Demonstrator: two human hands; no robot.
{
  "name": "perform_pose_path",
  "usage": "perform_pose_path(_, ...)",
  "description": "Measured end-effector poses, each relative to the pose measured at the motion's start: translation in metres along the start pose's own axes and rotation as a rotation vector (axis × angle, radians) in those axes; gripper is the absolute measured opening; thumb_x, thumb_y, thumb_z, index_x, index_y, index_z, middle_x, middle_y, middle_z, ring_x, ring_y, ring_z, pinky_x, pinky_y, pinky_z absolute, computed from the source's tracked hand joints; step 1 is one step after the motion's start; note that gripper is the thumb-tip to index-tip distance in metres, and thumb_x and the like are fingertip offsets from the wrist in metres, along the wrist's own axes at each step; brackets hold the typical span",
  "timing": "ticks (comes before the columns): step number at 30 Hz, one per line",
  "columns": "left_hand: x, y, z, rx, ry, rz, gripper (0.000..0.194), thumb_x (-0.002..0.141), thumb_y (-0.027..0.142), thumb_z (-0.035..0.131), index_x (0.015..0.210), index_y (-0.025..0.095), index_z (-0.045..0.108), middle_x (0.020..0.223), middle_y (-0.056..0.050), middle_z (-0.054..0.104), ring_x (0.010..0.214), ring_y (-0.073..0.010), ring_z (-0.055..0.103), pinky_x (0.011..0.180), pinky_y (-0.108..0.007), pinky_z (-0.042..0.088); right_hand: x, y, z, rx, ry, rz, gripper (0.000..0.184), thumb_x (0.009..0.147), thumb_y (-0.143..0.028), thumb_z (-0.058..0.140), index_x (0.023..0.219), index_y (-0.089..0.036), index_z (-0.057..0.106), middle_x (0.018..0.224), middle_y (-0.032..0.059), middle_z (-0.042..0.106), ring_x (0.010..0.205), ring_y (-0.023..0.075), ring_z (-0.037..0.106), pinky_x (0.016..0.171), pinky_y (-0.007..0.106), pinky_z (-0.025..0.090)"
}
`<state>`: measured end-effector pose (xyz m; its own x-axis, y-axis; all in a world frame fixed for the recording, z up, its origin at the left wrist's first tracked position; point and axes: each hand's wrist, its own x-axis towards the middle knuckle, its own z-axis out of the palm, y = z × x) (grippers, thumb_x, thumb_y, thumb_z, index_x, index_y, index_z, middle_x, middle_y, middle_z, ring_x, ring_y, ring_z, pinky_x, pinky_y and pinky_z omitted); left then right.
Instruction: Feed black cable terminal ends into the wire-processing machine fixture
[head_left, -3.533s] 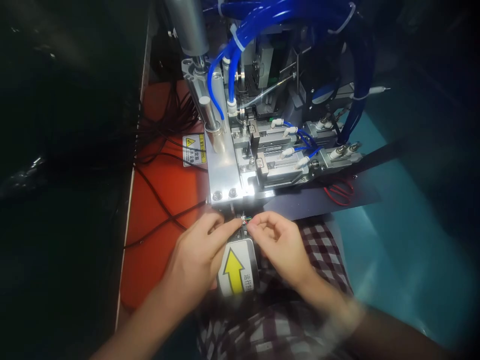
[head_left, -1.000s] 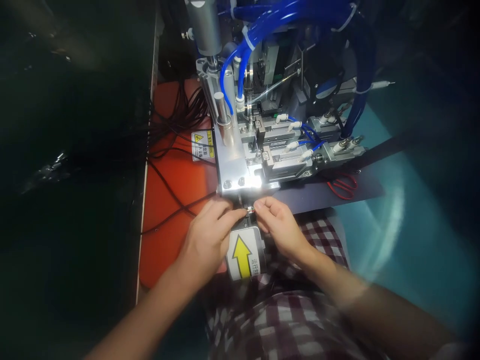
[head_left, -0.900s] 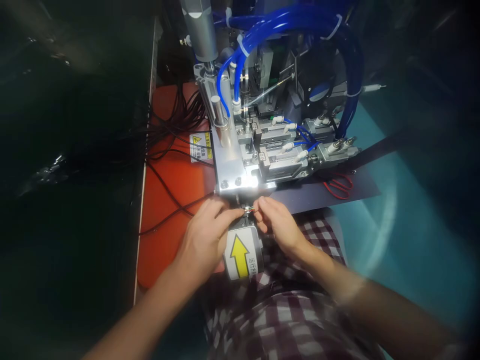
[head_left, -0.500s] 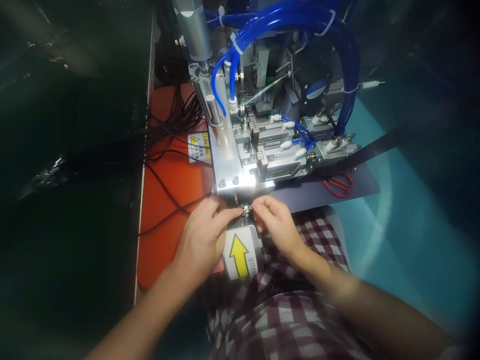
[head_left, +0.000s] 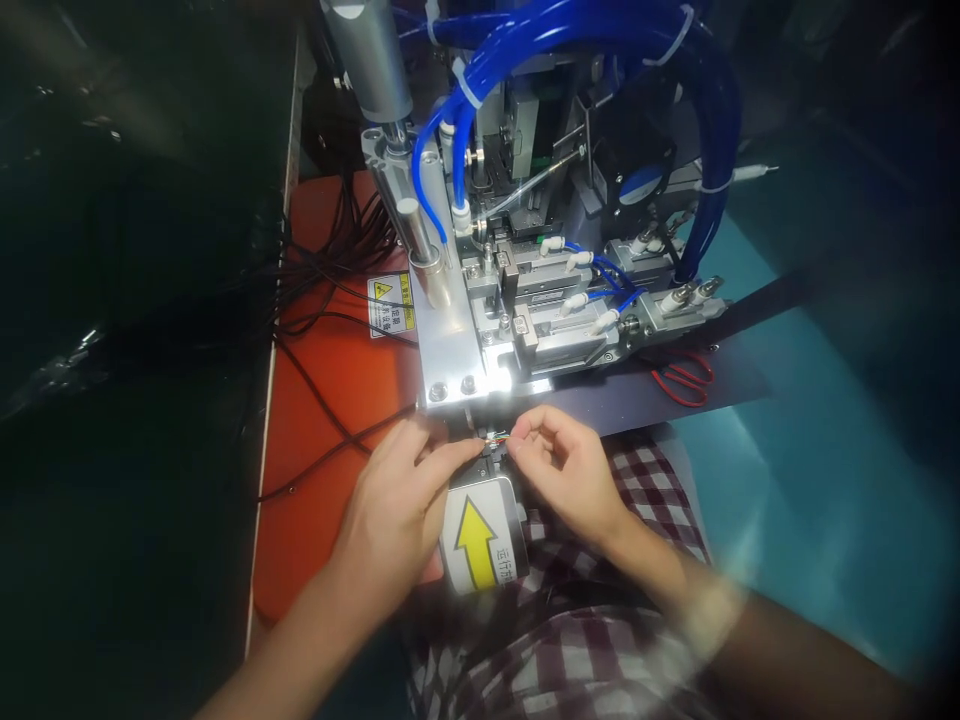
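Thin coloured wires [head_left: 496, 438] run between my fingertips at the front of the machine. Pinched at their right end, they are held by the thumb and forefinger of my right hand [head_left: 566, 470]. My left hand [head_left: 401, 485] lies at the left of the small fixture, its thumb tip pressed at the wires' left end; what its fingers hold is hidden. Just below is a white motor-like housing [head_left: 480, 535] with a yellow arrow. The metal plate [head_left: 450, 355] of the machine stands right above both hands.
Blue air hoses [head_left: 592, 30] arch over the machine's cylinders. Black cables [head_left: 322, 260] spread across the orange surface [head_left: 300, 540] at the left. A red wire loop [head_left: 686, 380] lies on the dark plate at the right. A warning label [head_left: 390, 305] is beside the metal plate.
The whole view has shifted, so the machine and hands sit slightly lower. My right hand has drawn a little away from my left thumb, and more of the wires shows between them.
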<state>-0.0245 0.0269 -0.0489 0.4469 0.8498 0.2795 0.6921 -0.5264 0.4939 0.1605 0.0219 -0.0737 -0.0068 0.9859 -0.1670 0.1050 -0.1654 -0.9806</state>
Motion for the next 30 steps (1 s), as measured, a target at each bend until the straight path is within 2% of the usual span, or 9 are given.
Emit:
perform_pose_path(9, -0.0012, 0.0005, -0.0005, 0.006, -0.009, -0.011, 0.032, 0.087, 0.004, 0.045, 0.104, 0.015, 0.069, 0.089, -0.007, 0.054, 0.081, -0.0171, 0.054, 0.065, -0.028, 0.052, 0.0026, -0.0058, -0.0068, -0.413, 0.012, -0.393, 0.009, 0.083, -0.016, 0.055, 0.076, -0.020, 0.054, 0.063, -0.0022, 0.051, 0.054, 0.0116, 0.048, 0.055, 0.027, 0.041)
perform_pose_path(12, -0.0022, 0.0002, 0.0001, -0.006, -0.005, -0.018, 0.031, 0.086, 0.003, 0.045, 0.103, 0.014, 0.069, 0.091, -0.008, 0.054, 0.081, -0.0173, 0.053, 0.066, -0.029, 0.052, 0.0042, -0.0082, -0.0087, -0.458, -0.022, -0.446, 0.009, 0.084, -0.016, 0.053, 0.077, -0.020, 0.053, 0.063, -0.0016, 0.052, 0.054, 0.0122, 0.047, 0.055, 0.027, 0.040)
perform_pose_path(14, -0.0023, 0.0002, 0.0004, -0.019, -0.011, -0.030, 0.032, 0.086, 0.002, 0.046, 0.103, 0.014, 0.070, 0.091, -0.008, 0.054, 0.082, -0.0178, 0.053, 0.066, -0.029, 0.051, 0.0050, -0.0080, -0.0091, -0.419, -0.050, -0.412, 0.009, 0.085, -0.016, 0.053, 0.078, -0.020, 0.052, 0.064, -0.0021, 0.052, 0.053, 0.0116, 0.046, 0.054, 0.027, 0.039)
perform_pose_path(22, -0.0014, 0.0006, 0.0008, -0.049, 0.002, -0.029, 0.030, 0.087, 0.003, 0.048, 0.103, 0.014, 0.070, 0.092, -0.009, 0.056, 0.083, -0.0180, 0.054, 0.065, -0.029, 0.050, 0.0046, -0.0069, -0.0073, -0.197, -0.095, -0.123, 0.011, 0.084, -0.016, 0.054, 0.074, -0.020, 0.052, 0.058, -0.0057, 0.044, 0.050, 0.0098, 0.041, 0.048, 0.024, 0.035)
perform_pose_path(30, -0.0012, 0.0007, -0.0007, -0.032, -0.007, -0.019, 0.030, 0.087, 0.003, 0.047, 0.103, 0.015, 0.069, 0.093, -0.008, 0.056, 0.083, -0.0172, 0.054, 0.065, -0.027, 0.050, 0.0057, -0.0079, -0.0083, -0.169, -0.116, -0.091, 0.010, 0.082, -0.017, 0.054, 0.073, -0.021, 0.050, 0.057, -0.0058, 0.043, 0.050, 0.0103, 0.040, 0.048, 0.024, 0.034)
